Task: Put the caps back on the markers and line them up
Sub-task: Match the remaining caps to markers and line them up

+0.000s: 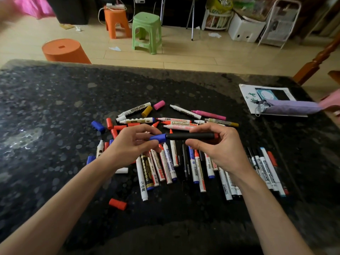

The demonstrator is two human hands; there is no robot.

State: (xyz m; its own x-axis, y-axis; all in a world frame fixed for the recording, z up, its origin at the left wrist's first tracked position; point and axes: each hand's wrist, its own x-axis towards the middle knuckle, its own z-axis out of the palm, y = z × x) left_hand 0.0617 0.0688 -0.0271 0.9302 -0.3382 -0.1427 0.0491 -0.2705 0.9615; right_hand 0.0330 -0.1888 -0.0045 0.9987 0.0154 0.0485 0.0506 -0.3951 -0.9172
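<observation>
Whiteboard markers (168,162) with white, red, blue and black barrels lie heaped on a dark speckled stone table (55,111), many with bare nibs, while a person holds one black-barrelled marker (190,136) level above the pile. The left hand (128,144) pinches a blue plastic cap (157,138) between thumb and fingers at the left end of the black-barrelled marker, cap and barrel meeting end to end; whether the cap is pushed fully home cannot be told. The right hand (220,150) grasps the barrel's other end, fingers curled over it, where a bit of red plastic shows. Below the black-barrelled marker, nearer the person, most pens lie roughly side by side; beyond it a looser cluster lies crosswise. A tighter row of white markers (266,166) lies to its right, partly behind the right wrist. Loose caps surround it: a pink cap (159,104) and a mustard-yellow cap (147,111) beyond, a second blue cap (98,125) to the left, a red cap (117,204) alone well below. Far to the right, a lilac fabric pouch (292,107) rests on a white printed sheet (248,96). Past the table's far edge, a green plastic stool (146,32) and an orange plastic stool (115,23) stand on pale flooring.
</observation>
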